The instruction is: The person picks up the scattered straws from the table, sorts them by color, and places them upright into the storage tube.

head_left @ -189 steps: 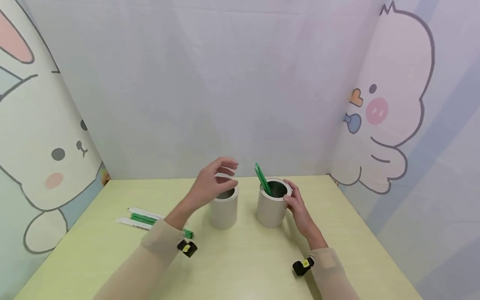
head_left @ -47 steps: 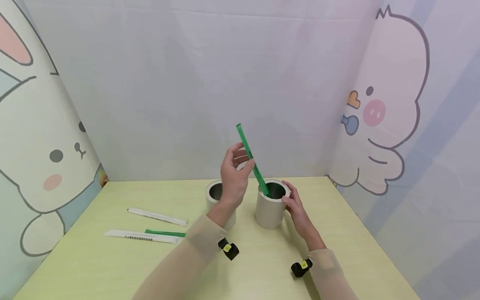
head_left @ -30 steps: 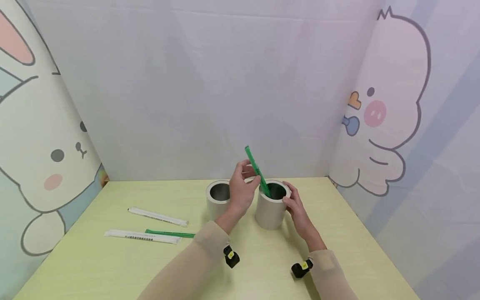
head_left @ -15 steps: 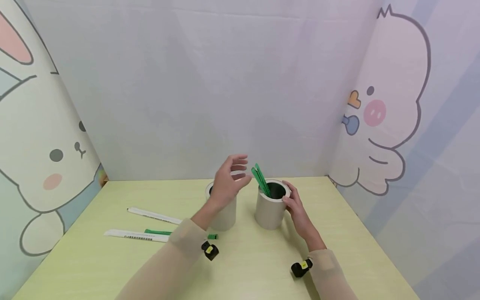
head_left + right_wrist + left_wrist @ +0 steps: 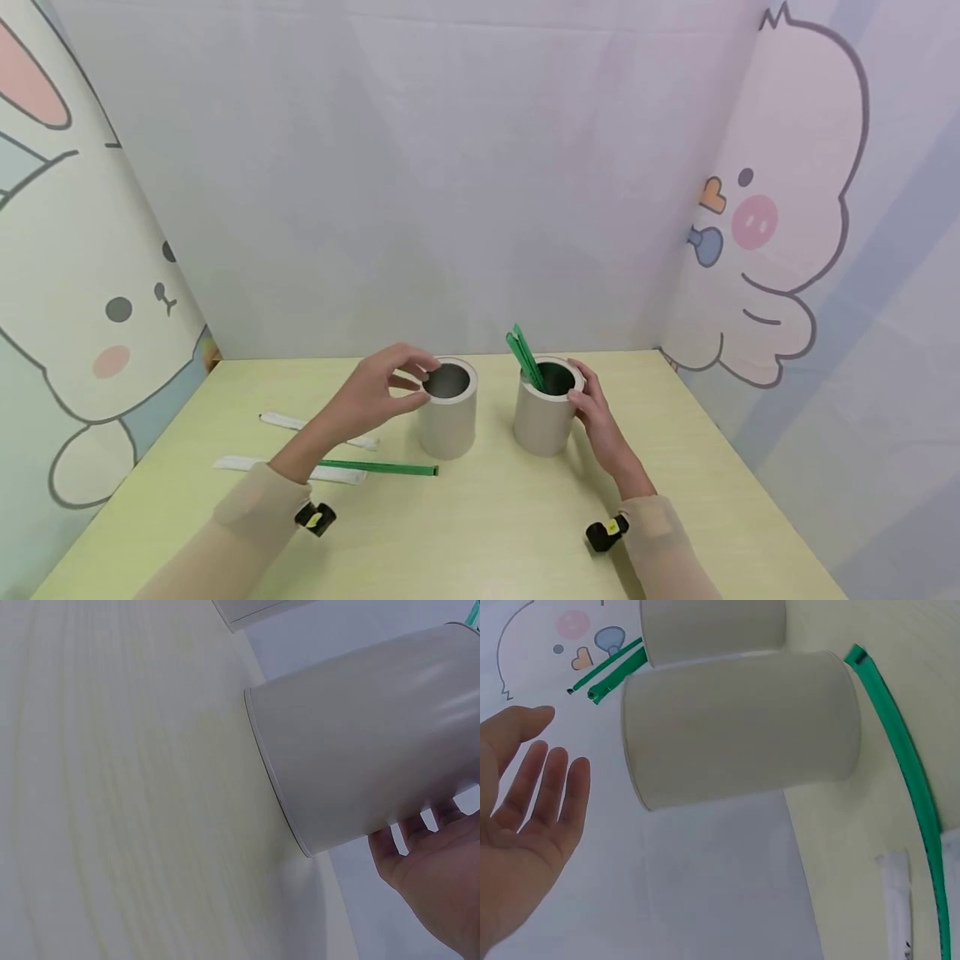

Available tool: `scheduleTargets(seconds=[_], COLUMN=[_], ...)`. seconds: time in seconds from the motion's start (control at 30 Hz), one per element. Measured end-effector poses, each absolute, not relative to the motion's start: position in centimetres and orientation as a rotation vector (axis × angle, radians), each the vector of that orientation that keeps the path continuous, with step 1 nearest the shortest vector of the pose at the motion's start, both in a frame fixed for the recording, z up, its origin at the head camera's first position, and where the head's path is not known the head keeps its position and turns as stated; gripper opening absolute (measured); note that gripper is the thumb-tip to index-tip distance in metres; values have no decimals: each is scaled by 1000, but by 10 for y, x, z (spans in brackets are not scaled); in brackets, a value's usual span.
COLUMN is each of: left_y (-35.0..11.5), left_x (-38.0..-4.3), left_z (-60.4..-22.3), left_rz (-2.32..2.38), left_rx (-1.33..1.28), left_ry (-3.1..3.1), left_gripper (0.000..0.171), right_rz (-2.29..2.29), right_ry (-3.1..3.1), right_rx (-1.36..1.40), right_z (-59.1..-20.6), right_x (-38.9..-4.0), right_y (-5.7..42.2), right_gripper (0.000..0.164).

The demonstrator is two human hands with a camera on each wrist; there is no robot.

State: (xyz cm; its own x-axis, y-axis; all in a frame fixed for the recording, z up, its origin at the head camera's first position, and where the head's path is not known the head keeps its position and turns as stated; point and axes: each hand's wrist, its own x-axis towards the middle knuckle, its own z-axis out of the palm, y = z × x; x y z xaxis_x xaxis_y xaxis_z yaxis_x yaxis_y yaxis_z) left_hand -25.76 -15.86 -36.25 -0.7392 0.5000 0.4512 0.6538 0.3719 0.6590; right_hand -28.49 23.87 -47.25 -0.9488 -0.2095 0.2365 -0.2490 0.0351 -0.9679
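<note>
My left hand (image 5: 363, 402) is empty, its fingers loosely bent, left of the left light-grey cylindrical holder (image 5: 447, 429). In the head view its fingertips come right up to that holder's rim. My right hand (image 5: 602, 417) holds the right grey holder (image 5: 542, 425) from its right side, with the thumb near the rim. Two green wrapped straws (image 5: 527, 358) stand in the right holder and lean left. The left holder shows no straws inside. On the table, a green wrapped straw (image 5: 393, 468) lies in front of the left holder, partly behind my left forearm.
Two white wrapped straws lie at the left of the pale wood-grain table (image 5: 525, 533): a farther one (image 5: 281, 420) and a nearer one (image 5: 341, 475), both partly covered by my left arm. A grey-white cloth wall (image 5: 450, 183) rises behind the table, with cartoon-printed walls at both sides.
My left hand lowered a green straw into the right holder beside the one there, let go, then moved left past the left holder. My right hand stayed on the right holder.
</note>
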Motion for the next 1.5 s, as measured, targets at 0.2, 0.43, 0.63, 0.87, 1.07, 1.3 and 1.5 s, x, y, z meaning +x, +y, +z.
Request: scheduleTargets(seconds=[0.2,0.43,0.63,0.87,1.07,1.3,1.5], left_y=[-193,-220,-235,-245,-246,-246,-247], left_x=[-255,-262,-265,-264,-266,-268,-269], left_z=[-383,-411,-435,-447,-451,-456,-458], left_rz=[-1182,-1058,-1055,-1031,-1022,-1018,-1018], left_rx=[-1142,-1248,-1296,-1331,-1304,-1324,-1381], left_ry=[-2558,-2661,-2762,-2830,-2922,-2932,-2910], left_gripper=[48,45,41,34,38,42,40], right_rz=[2112,2111,2111,2109,2105,2111,2111], right_ry=[-2244,-2230,-2233,-2232,-2230,-2227,-2229], right_rx=[496,496,508,506,506,499,504], right_z=[-473,-472,-473,-473,-473,-473,-473], right_x=[-285,-286,-286,-286,-286,-286,-286], right_y=[239,239,240,239,240,240,239], right_gripper=[58,57,56,57,57,57,58])
